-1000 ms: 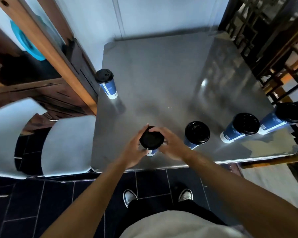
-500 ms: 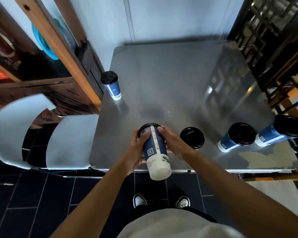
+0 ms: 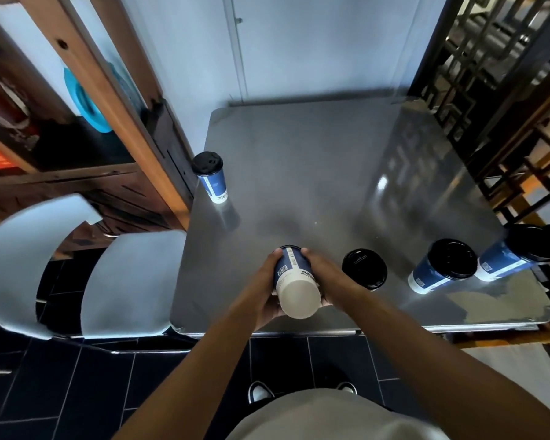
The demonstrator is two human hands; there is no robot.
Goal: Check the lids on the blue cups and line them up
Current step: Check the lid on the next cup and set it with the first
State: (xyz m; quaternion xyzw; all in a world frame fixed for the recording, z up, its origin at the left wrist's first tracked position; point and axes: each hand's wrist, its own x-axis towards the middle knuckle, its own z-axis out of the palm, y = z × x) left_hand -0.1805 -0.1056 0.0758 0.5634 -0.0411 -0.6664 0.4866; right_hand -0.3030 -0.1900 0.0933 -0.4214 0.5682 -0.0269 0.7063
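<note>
The blue cup (image 3: pixel 294 276) is up off the metal table (image 3: pixel 299 173), over its near edge, tipped so its white bottom faces the person and its lid end points away. It is a paper cup, so it is likely light and a bit soft; a hard squeeze could dent it or pop the lid loose. The best place to hold it looks like the sides near the top, where the rim keeps it stiff. The left hand (image 3: pixel 264 289) and the right hand (image 3: pixel 326 281) each curl around one side of the cup, fingertips near the lid end, both arms reaching forward from the body. Next to the right hand stands another cup with a black lid (image 3: pixel 364 268), then two more cups (image 3: pixel 442 265) (image 3: pixel 518 254) further right, and one cup (image 3: pixel 211 176) far off by the left edge.
</note>
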